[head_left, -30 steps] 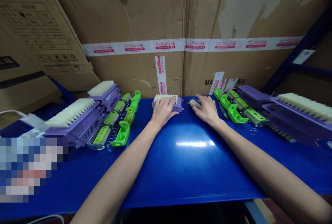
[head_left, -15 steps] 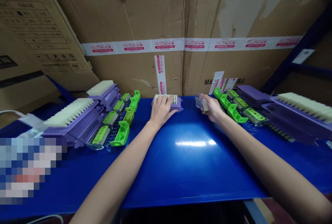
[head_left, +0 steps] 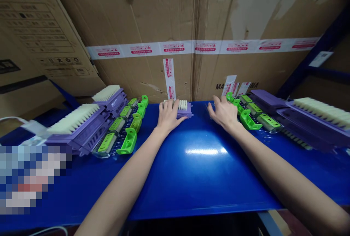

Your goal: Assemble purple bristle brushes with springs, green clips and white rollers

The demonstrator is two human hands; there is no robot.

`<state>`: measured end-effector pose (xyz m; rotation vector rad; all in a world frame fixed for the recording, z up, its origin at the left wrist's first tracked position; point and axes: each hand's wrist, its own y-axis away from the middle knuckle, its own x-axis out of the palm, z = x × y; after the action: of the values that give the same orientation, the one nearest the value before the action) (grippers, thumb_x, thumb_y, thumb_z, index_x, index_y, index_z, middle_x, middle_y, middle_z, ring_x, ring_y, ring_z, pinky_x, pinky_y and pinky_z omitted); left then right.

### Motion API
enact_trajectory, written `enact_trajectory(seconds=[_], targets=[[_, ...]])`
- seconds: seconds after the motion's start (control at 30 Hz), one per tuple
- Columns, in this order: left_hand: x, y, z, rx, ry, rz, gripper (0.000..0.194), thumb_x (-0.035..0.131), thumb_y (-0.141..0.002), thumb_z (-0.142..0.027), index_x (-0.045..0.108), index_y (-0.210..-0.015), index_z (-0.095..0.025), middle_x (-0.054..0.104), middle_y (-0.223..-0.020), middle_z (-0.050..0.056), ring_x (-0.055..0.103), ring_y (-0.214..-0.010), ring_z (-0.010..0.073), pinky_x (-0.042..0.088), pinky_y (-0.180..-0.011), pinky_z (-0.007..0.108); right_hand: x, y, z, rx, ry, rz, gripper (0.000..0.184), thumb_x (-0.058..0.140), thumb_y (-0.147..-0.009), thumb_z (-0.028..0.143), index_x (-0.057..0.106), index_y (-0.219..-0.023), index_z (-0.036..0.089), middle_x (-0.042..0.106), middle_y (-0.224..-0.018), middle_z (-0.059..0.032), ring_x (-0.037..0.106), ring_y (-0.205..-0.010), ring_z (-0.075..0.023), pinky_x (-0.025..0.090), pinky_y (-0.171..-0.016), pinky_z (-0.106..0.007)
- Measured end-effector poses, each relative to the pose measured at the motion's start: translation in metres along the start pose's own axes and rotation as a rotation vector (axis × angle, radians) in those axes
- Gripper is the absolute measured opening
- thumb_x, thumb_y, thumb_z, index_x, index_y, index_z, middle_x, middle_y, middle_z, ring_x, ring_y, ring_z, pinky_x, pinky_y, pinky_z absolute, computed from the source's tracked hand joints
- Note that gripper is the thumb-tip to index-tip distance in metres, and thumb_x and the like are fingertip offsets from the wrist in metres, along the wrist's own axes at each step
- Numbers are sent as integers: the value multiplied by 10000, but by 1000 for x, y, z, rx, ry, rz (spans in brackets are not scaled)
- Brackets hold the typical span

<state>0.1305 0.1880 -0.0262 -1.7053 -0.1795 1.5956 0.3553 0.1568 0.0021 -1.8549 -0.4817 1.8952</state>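
Observation:
My left hand [head_left: 168,115] lies over a small purple brush [head_left: 183,107] with white bristles at the back of the blue table [head_left: 202,177]. Its fingers cover the top and the thumb presses the near side. My right hand [head_left: 224,114] is palm down with fingers spread, just left of a row of green-and-clear plastic pieces [head_left: 251,114]. Its fingertips almost touch the nearest green piece. I see nothing held in it; whatever lies under the palm is hidden.
A second row of green pieces [head_left: 128,123] lies at the left beside large purple brushes [head_left: 79,126]. More purple brushes [head_left: 314,119] sit at the far right. Taped cardboard boxes [head_left: 191,28] wall off the back. A blue rack post [head_left: 314,54] rises at the right.
My right hand had lifted a small clear-wrapped piece half a second ago; now it is flat with spread fingers nearer the right row. My left hand has stayed on the small brush.

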Motion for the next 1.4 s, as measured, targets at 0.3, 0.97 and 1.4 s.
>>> enact_trajectory(seconds=[0.3,0.97,1.4], targets=[[-2,-5,1,23,-25,8,655,682,-733,-549,527,-1146,-64,553,-1201,225,487,-1150,362,323,-1009,524,17,12,25,-168,-633,-122,505,378,-907,308,412,-1384,148,621,-1140,-149,601,-1019,-269,496,-868,-422],[-5,2,3,207,-32,-88,527,605,-800,-345,514,-1256,-97,562,-1157,195,515,-1067,333,297,-1025,540,28,15,40,209,-1229,-7,570,631,-747,405,507,-1235,138,716,-962,-121,687,-892,-255,544,-809,-394],[-5,-1,2,261,-6,-31,500,572,-830,-334,505,-1250,-71,487,-1362,239,438,-1283,352,284,-1087,526,33,13,39,254,-1313,87,664,620,-749,438,428,-1309,137,701,-1029,-144,675,-943,-273,548,-813,-415]])
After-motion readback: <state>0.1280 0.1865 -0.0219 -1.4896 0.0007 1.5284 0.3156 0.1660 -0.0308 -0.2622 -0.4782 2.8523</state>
